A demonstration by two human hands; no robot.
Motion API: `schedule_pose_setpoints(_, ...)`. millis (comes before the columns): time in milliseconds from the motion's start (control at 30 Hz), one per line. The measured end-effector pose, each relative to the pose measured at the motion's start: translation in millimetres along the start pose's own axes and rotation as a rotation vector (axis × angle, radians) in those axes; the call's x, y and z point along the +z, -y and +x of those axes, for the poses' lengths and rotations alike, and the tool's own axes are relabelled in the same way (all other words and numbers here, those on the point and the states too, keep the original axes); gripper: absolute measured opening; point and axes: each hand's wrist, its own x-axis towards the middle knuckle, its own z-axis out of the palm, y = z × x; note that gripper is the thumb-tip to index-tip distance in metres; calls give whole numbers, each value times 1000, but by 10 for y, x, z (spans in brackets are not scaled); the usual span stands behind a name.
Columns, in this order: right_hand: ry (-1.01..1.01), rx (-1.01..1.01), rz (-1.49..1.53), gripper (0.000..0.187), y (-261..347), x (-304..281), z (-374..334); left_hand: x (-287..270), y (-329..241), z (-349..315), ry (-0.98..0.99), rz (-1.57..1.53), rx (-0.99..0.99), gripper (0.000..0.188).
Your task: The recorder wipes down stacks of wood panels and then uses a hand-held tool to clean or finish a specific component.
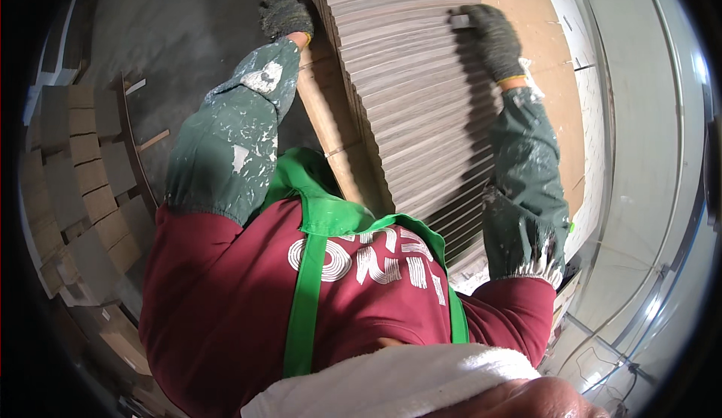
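Observation:
A long row of narrow grey-brown wood-grain strips (410, 80), laid side by side, stretches away in front of me. My left hand (286, 13), in a dark knit glove, is at the far left beside the row, by the edge of a brown board (320, 91). Its fingers look curled, and anything inside them is hidden. On the right side of the strips, my right hand (492, 42), gloved the same way, is closed on a small pale block (460, 21) at its fingertips. That hand throws a shadow on the strips.
More brown board (530, 12) lies right of the strips, beside a white panel edge (598, 110). Stacked brown and grey pieces (83, 162) stand at the left. A small wood stick (153, 140) lies on the grey floor (180, 49). A pale wall (639, 117) rises at the right.

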Motion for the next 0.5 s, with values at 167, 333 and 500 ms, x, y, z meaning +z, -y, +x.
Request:
schedule_pose_setpoints(167, 63, 324, -204, 38, -980, 1, -238, 130, -289, -120, -5, -37, 97, 25)
schedule_pose_setpoints(333, 41, 171, -132, 37, -802, 30, 27, 573, 286, 40, -245, 480, 87, 18)
schedule_pose_setpoints(500, -1, 257, -114, 36, -698, -94, -151, 130, -312, -81, 46, 11, -29, 17)
